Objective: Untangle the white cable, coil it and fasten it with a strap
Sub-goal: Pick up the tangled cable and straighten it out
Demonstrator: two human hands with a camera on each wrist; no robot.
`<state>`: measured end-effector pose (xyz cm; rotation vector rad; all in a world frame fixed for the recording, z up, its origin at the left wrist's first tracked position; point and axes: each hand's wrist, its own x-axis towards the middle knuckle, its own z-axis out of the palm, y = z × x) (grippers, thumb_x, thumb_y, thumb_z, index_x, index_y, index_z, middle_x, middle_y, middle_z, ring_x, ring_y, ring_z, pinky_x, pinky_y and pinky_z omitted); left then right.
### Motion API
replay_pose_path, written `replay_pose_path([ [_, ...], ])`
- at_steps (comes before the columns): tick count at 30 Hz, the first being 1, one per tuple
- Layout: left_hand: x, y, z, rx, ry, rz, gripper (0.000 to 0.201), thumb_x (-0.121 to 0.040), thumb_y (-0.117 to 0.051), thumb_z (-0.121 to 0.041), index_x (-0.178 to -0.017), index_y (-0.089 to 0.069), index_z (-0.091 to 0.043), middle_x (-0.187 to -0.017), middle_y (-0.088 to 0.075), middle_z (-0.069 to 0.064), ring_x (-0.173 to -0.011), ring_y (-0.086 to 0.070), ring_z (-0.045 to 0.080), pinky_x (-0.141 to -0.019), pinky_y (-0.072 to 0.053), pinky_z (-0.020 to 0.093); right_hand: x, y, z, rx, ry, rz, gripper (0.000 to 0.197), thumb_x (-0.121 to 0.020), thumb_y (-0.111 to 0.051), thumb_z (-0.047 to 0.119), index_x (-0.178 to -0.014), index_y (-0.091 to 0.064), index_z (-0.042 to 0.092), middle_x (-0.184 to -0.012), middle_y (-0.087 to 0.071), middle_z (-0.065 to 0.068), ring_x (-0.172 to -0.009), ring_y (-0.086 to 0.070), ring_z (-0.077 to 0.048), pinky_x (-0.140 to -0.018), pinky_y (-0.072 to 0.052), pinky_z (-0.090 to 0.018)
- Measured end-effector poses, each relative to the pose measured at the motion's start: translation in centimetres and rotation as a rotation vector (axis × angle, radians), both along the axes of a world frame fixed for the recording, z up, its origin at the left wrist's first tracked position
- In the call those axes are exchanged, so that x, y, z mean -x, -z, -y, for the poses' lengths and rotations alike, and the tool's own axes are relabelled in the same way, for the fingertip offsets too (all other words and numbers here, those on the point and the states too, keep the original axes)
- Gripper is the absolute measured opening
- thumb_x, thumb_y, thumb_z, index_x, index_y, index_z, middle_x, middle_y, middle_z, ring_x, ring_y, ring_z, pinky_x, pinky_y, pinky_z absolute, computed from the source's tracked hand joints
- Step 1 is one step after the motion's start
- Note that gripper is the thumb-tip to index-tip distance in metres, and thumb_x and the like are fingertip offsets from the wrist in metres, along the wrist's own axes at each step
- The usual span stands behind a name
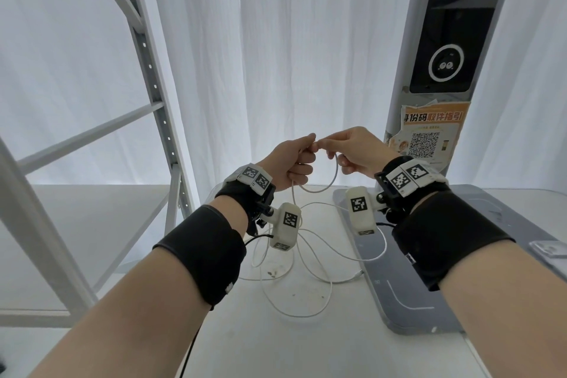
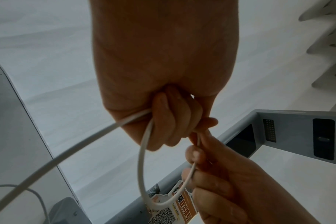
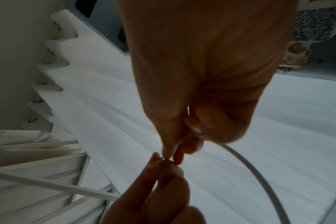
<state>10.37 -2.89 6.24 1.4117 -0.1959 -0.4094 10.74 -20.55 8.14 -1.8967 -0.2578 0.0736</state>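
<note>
The white cable [image 1: 322, 189] hangs as a small loop between my two raised hands. Its remaining length lies in loose tangled loops on the white table [image 1: 276, 347] below. My left hand [image 1: 308, 146] is curled in a fist round the cable, which leaves the fist in two strands [image 2: 142, 159]. My right hand [image 1: 326, 146] pinches the loop's other side between thumb and fingers, fingertips touching the left hand's. In the left wrist view, the right hand [image 2: 196, 153] holds the thin strand just below my left hand [image 2: 182, 128]. The right wrist view shows the right hand [image 3: 175, 150] pinching, the cable [image 3: 259, 174] curving away, and the left hand [image 3: 163, 168] beneath.
A grey base plate [image 1: 429, 270] lies on the table's right side, carrying a tall column [image 1: 445, 55] with an orange QR sticker [image 1: 429, 138]. A metal shelving rack [image 1: 147, 70] stands at the left. White curtains hang behind. A small clear item [image 1: 549, 250] sits at the right edge.
</note>
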Motion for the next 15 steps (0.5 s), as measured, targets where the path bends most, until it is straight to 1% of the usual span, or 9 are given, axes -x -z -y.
replay_pose_path([
  [2, 0.0, 0.0, -0.1, 0.011, -0.007, -0.004, 0.037, -0.104, -0.041, -0.042, -0.074, -0.044, -0.022, -0.051, -0.021, -0.011, -0.039, -0.016, 0.005, -0.04, -0.011, 0.018, 0.0, 0.0, -0.1, -0.014, 0.006, 0.015, 0.018, -0.095, -0.07, 0.019, -0.098, -0.075, 0.001, -0.069, -0.053, -0.003, -0.047, -0.037, -0.012, -0.041, -0.034, -0.022],
  [6, -0.1, -0.1, -0.2, 0.06, -0.056, -0.012, 0.037, -0.103, -0.044, -0.045, -0.074, -0.044, -0.022, -0.049, -0.023, -0.011, -0.038, -0.017, 0.005, -0.04, -0.012, 0.018, -0.2, -0.2, -0.3, -0.145, 0.103, 0.028, 0.012, -0.1, -0.063, 0.014, -0.1, -0.07, 0.004, -0.073, -0.057, -0.005, -0.046, -0.042, -0.015, -0.041, -0.043, -0.025],
  [10, -0.2, -0.1, -0.6, 0.098, -0.095, -0.006, 0.039, -0.104, -0.041, -0.045, -0.073, -0.043, -0.022, -0.05, -0.022, -0.011, -0.038, -0.017, 0.006, -0.043, -0.013, 0.02, -0.3, -0.3, 0.0, -0.397, 0.202, -0.002, 0.01, -0.103, -0.057, 0.012, -0.099, -0.063, 0.005, -0.073, -0.057, -0.008, -0.045, -0.044, -0.015, -0.043, -0.047, -0.027],
  [12, -0.3, -0.1, -0.8, 0.131, -0.137, -0.009, 0.04, -0.105, -0.039, -0.043, -0.072, -0.043, -0.021, -0.05, -0.02, -0.01, -0.038, -0.017, 0.007, -0.043, -0.013, 0.02, -0.3, -0.2, 0.2, -0.558, 0.249, -0.021, 0.011, -0.105, -0.053, 0.011, -0.097, -0.059, 0.007, -0.073, -0.057, -0.008, -0.046, -0.044, -0.016, -0.042, -0.047, -0.027],
  [13, -0.4, 0.0, -1.0, 0.145, -0.162, -0.01, 0.04, -0.106, -0.038, -0.042, -0.072, -0.042, -0.021, -0.05, -0.019, -0.009, -0.038, -0.017, 0.007, -0.043, -0.013, 0.02, -0.3, -0.1, 0.3, -0.598, 0.275, -0.027, 0.011, -0.105, -0.052, 0.011, -0.097, -0.058, 0.007, -0.074, -0.057, -0.008, -0.047, -0.043, -0.016, -0.042, -0.046, -0.026],
  [14, -0.5, 0.0, -1.1, 0.15, -0.181, -0.011, 0.04, -0.106, -0.037, -0.041, -0.072, -0.042, -0.021, -0.049, -0.019, -0.009, -0.037, -0.016, 0.007, -0.042, -0.014, 0.02, -0.2, 0.0, 0.4, -0.581, 0.302, -0.027, 0.01, -0.104, -0.052, 0.011, -0.097, -0.059, 0.008, -0.076, -0.059, -0.007, -0.048, -0.042, -0.015, -0.041, -0.044, -0.025],
  [15, -0.6, 0.0, -1.3, 0.143, -0.193, -0.01, 0.041, -0.106, -0.037, -0.042, -0.071, -0.041, -0.021, -0.049, -0.02, -0.009, -0.037, -0.016, 0.007, -0.041, -0.014, 0.02, -0.2, 0.1, 0.5, -0.508, 0.324, -0.02, 0.009, -0.103, -0.054, 0.012, -0.098, -0.06, 0.01, -0.08, -0.062, -0.006, -0.049, -0.042, -0.014, -0.041, -0.043, -0.025],
])
